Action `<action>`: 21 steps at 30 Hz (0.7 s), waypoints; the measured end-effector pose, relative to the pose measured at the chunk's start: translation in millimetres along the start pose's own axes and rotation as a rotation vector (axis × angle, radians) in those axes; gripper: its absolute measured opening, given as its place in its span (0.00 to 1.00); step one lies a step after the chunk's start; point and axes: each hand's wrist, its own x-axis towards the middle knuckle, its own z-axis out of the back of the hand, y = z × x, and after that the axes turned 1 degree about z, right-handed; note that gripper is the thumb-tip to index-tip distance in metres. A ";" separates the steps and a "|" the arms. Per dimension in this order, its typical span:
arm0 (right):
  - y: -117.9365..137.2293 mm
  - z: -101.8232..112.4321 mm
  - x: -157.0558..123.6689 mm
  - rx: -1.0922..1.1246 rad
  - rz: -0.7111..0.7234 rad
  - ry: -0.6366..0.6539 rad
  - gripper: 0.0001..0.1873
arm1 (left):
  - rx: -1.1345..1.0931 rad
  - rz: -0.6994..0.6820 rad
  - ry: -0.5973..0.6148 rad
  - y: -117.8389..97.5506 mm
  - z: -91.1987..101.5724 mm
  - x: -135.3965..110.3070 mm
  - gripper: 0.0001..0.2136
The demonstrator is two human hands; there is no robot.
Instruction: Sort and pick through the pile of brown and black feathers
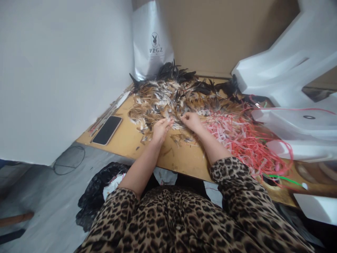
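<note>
A broad heap of feathers, brown, white and black, is spread over the wooden table. Just in front of it is my left hand, fingers pinched together; whatever small thing they grip is too small to make out. My right hand is closed a short way to its right, its fingertips pinching a feather at the heap's near edge. Beside my right forearm lies a tangle of pink and red ribbon strips. Loose feathers are scattered on the wood below my hands.
A phone lies at the table's left, near a white wall. Behind the feathers stands a silvery-white bag. On the right is a white sewing machine. A black plastic bag is on the floor below the table.
</note>
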 end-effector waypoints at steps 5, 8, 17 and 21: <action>8.5 5.4 -2.0 0.676 -0.264 0.150 0.13 | 0.008 0.026 0.017 -0.5 -0.2 -0.4 0.06; 14.7 8.2 -5.0 0.853 -0.253 0.224 0.15 | 0.025 0.050 0.048 -2.1 -1.3 -2.1 0.06; 29.9 4.0 -12.1 0.766 -0.182 0.205 0.17 | 0.130 0.063 0.164 -2.7 -3.3 -6.3 0.09; 31.1 3.7 -12.6 0.745 -0.168 0.204 0.18 | 0.158 0.052 0.156 -1.9 -3.9 -6.4 0.10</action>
